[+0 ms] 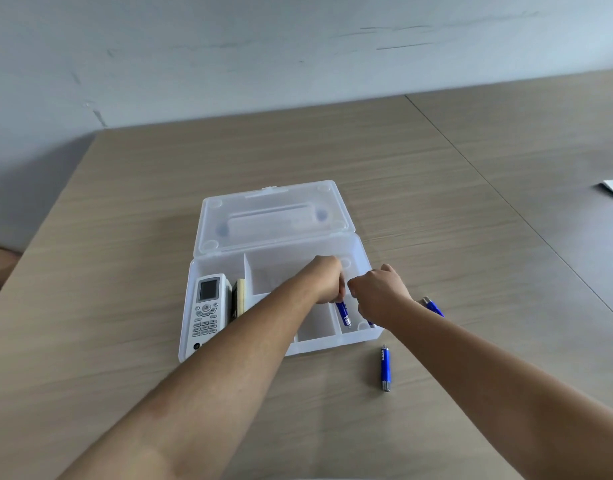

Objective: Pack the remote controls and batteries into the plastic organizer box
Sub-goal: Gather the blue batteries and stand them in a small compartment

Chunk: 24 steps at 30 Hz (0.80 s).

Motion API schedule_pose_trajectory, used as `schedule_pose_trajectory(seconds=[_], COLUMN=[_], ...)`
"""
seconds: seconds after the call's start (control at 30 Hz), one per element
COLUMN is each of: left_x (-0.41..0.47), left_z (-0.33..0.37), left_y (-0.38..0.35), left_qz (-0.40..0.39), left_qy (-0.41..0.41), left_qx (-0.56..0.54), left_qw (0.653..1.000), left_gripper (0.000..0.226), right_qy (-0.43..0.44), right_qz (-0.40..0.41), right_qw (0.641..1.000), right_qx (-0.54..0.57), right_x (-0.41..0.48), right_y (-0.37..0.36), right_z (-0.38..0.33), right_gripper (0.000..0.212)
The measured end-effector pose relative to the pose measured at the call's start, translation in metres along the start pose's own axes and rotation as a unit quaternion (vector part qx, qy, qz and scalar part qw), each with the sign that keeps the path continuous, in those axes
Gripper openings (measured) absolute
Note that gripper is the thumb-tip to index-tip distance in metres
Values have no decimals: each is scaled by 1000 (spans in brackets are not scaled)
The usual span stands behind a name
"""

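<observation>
Over the box's right compartment, batteries are being placed.
A blue battery (343, 311) is gripped by the left hand (327, 280); the right hand (379, 292) is closed, contents hidden; each should be laid flat along the divider.

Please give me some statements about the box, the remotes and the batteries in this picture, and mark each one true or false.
1. The lid of the box is open. True.
2. A white remote lies in the left compartment. True.
3. All batteries are already inside the box. False: one battery lies on the table in front of the box, another at its right side.
4. The left hand holds a battery over a right compartment. True.
5. The right hand rests flat on the table. False: it is over the box.
</observation>
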State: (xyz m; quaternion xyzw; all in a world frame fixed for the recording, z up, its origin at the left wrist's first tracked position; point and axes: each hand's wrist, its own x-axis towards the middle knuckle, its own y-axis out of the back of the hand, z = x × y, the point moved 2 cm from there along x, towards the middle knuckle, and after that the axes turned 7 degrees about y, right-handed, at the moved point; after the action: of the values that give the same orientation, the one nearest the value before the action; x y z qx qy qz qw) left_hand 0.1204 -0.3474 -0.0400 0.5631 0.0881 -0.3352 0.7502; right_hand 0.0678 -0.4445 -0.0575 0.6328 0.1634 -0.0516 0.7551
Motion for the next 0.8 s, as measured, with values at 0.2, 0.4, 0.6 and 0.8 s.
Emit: schedule_pose_trajectory(seconds=[0.2, 0.4, 0.6, 0.8], left_x=[5, 8, 7, 11], left_z=[-2, 3, 13, 36], left_y=[-1, -1, -7, -19], left_qz=[5, 8, 43, 70], left_qy=[4, 5, 8, 13], left_qx=[25, 66, 96, 109], left_qw=[1000, 998, 994, 991], left_gripper=[24, 25, 24, 28], right_qy=[44, 86, -14, -141], right_qz=[-42, -7, 249, 216], right_qw=[992, 988, 961, 900], right_qx=[-111, -129, 116, 351], right_x=[-1, -4, -23, -41], right_y=[6, -5, -7, -32], right_z=[-8, -1, 24, 33], right_gripper=[27, 22, 32, 23])
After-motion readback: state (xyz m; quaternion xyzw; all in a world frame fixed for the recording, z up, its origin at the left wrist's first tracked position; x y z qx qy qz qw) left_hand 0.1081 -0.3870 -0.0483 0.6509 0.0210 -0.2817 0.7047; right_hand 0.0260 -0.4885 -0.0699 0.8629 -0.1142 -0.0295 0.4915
